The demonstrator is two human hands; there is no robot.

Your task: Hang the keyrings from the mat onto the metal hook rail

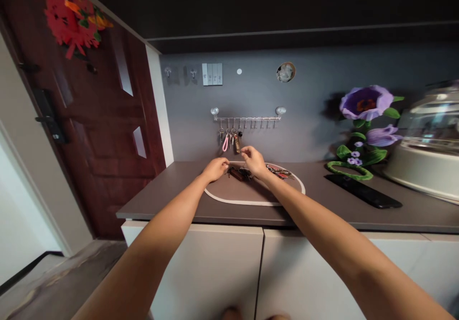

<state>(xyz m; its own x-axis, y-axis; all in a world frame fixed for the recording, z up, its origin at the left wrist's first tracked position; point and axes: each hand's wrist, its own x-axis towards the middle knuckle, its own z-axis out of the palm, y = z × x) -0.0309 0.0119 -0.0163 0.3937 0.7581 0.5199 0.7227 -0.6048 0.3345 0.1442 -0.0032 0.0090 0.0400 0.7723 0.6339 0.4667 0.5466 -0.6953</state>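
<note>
My left hand (215, 169) is low over the left part of a brown oval mat (244, 196) with a pale rim. Its fingers are curled together, and whatever they may hold is hidden. Beside its fingertips lies a dark brown key holder (236, 173) among keys. My right hand (254, 161) hovers above the mat, thumb and forefinger slightly apart, with nothing visible between them. Just left of those fingertips, a brown key fob (236, 144) and a pink loop strap (225, 143) hang from a hook rail (247, 118). More keys (281, 171) lie behind my right wrist.
On the right of the counter (315, 205) lie a black phone-like slab (366, 191) and a purple flower ornament (367, 104), beside a white domed container (426, 157). A dark red door (107, 143) stands at left. A dark cabinet (251, 4) overhangs the counter.
</note>
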